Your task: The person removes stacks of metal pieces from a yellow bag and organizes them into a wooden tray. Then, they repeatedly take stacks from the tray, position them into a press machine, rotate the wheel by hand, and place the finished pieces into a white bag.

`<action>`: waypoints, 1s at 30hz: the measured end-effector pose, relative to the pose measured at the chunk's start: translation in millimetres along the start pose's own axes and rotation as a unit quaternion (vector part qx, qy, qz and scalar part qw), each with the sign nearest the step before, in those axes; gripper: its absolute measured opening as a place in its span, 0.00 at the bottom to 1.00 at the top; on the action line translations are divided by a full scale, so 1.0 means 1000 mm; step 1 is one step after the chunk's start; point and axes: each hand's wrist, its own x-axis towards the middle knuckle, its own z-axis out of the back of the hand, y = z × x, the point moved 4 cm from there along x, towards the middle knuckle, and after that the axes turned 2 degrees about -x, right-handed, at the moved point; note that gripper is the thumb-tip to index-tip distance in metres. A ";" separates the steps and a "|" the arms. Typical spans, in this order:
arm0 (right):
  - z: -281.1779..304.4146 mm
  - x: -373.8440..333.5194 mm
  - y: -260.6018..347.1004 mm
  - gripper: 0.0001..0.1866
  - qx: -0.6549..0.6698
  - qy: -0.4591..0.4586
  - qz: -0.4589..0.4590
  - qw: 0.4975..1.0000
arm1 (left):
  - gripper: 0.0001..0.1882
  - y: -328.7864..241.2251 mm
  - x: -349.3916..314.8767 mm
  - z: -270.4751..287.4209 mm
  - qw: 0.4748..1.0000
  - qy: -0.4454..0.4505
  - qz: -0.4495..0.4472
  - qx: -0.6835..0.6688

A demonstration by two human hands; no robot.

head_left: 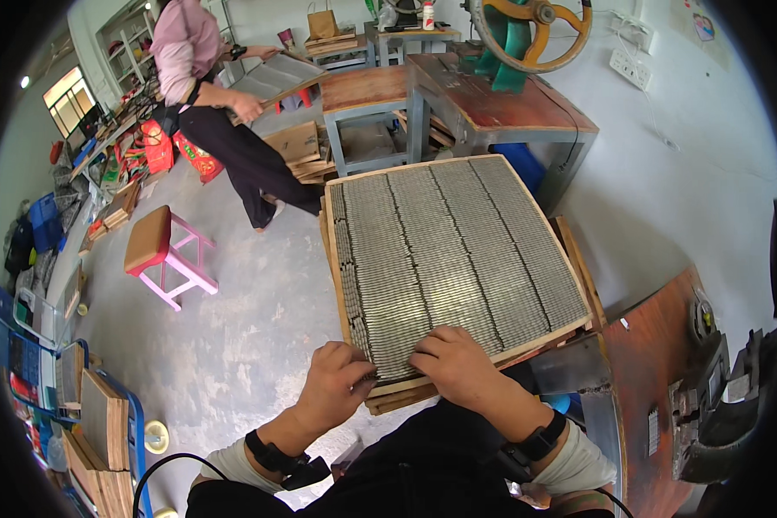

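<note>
Wooden tray (546, 233) of grey strips (449, 242) at the person's (423, 470) twelve o'clock, left hand (337, 384) at its seven, right hand (454, 367) at its six, fingers (425, 346) curled, can't tell if clamped; uneven pushing could buckle the ragged nine-o'clock column.

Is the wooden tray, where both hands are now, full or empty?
It looks almost full: long rows of thin grey pieces cover nearly all of the wooden tray, up to its edges.
</note>
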 end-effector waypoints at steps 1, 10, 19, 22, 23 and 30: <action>-0.002 0.002 0.001 0.10 0.002 0.004 0.000 1.000 | 0.12 -0.001 -0.001 -0.001 1.000 0.000 -0.018 0.004; -0.010 0.006 0.003 0.11 -0.001 0.068 -0.012 0.998 | 0.13 0.006 0.003 -0.004 0.999 0.017 -0.033 -0.007; -0.022 0.023 0.016 0.13 0.000 0.095 -0.013 0.995 | 0.14 0.018 0.001 -0.001 0.997 -0.020 -0.027 -0.072; -0.020 0.028 0.022 0.13 -0.012 0.085 0.002 0.996 | 0.14 0.022 -0.003 0.004 0.994 -0.058 -0.001 -0.094; -0.020 0.029 0.024 0.10 -0.019 0.091 0.010 0.996 | 0.15 0.024 -0.005 0.006 0.992 -0.077 0.015 -0.098; -0.026 0.033 0.029 0.09 -0.034 0.099 0.031 0.994 | 0.16 0.032 -0.012 0.005 0.990 -0.083 0.008 -0.117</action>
